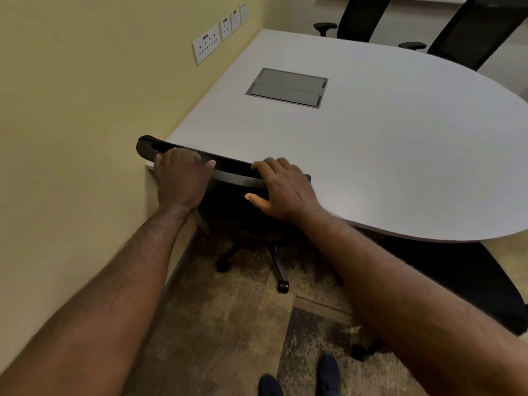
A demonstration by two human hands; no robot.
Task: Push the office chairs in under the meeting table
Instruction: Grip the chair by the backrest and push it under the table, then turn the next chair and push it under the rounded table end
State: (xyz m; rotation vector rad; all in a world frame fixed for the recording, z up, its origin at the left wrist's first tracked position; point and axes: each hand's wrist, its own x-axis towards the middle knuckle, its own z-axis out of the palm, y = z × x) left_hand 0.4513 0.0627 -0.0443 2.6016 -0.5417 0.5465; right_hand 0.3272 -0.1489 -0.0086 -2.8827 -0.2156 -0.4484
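Observation:
A black office chair point(231, 168) stands against the near edge of the white meeting table point(385, 155), its backrest top touching the edge and its seat hidden underneath. My left hand point(180, 178) grips the left part of the backrest top. My right hand point(283, 190) holds the right part, thumb below the rim. The chair's wheeled base point(281, 281) shows on the floor below. A second black chair point(468, 284) sits at the right, partly under the table's rounded end. Two more black chairs point(363, 18) point(474, 30) stand on the far side.
A yellow wall point(71, 110) runs close along the left, with several sockets point(206, 47) above the table. A grey cable hatch point(287, 87) sits in the tabletop. My shoes point(328, 372) stand on the patterned carpet behind the chair.

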